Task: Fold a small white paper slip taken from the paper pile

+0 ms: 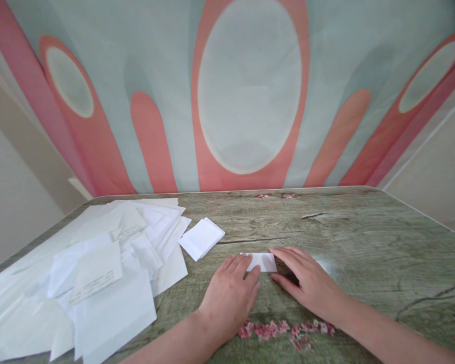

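A small, folded strip of white paper [263,262] is seen lying flat on the grey-green wood-grain tabletop [364,242], near the front middle, with its long axis running left to right across the view. It is flanked by both hands. The left hand [229,296] is laid palm down at the strip's left end, its fingers [246,267] stretched out and close together, the tips resting on the paper's near-left corner. The right hand [307,283] is laid flat at the right end, its fingers [284,253] extended and slightly spread, pointing leftward along the strip's far edge and touching its right corner. Nothing is gripped by either hand; the paper is only pressed against the surface. Neither hand is clearly the nearer, since both are in contact.

Just beyond and to the left, a small stack of folded white paper squares [201,237] is seen, apart from the strip. Farther left, a loose heap of white sheets [98,273] is spread across the tabletop.
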`<state>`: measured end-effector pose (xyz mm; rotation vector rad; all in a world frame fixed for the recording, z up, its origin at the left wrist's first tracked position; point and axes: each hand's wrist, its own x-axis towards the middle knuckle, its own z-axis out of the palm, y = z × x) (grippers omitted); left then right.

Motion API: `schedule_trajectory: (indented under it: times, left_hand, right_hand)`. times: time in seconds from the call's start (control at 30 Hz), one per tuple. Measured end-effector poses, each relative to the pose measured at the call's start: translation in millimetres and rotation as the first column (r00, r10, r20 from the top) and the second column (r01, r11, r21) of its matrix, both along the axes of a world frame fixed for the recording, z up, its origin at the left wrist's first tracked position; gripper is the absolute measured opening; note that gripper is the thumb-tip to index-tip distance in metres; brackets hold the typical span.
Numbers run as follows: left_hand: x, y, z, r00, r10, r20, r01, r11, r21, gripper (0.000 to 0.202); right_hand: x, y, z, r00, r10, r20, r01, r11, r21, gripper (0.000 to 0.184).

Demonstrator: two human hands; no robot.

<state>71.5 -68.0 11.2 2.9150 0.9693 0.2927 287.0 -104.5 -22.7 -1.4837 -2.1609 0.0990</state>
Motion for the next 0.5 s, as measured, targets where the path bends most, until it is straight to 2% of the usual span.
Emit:
schedule_trajectory:
  times: [0.23,0.5]
  left_hand:
    - [-0.1,-0.1,-0.9,0.999,0.022,0.024,-0.021,0.999,-0.043,0.033]
    - [-2.4,-0.8,-4.5,0.995,0.074,0.064,-0.068,0.994,-0.089,0.040]
  right_hand:
    - [-1.9,-1.0,3.0,0.997,0.010,-0.076,-0.009,1.000,0.007,0.038]
    - [-4.2,-2.2,9.0,0.988,0.031,-0.155,-0.039,0.998,-0.053,0.029]
